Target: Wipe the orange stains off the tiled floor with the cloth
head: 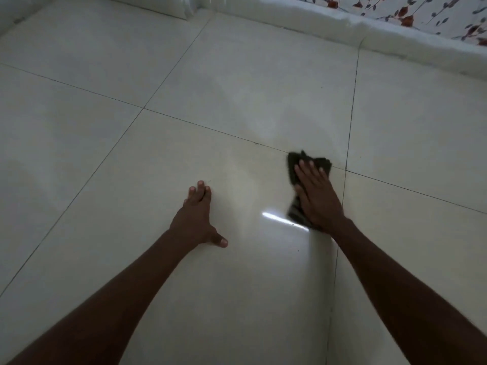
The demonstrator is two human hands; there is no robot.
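Right hand presses flat, fingers spread, on a dark cloth on the floor. Left hand, left of the cloth, lies open and empty.

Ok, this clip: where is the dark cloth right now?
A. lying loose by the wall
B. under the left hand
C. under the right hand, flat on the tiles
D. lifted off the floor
C: the right hand lies spread over the cloth, pressing it on the floor; the left hand rests bare.

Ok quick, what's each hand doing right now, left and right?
Left hand: open, flat on the tiled floor, holding nothing.
Right hand: open, palm pressing the dark cloth onto the floor.
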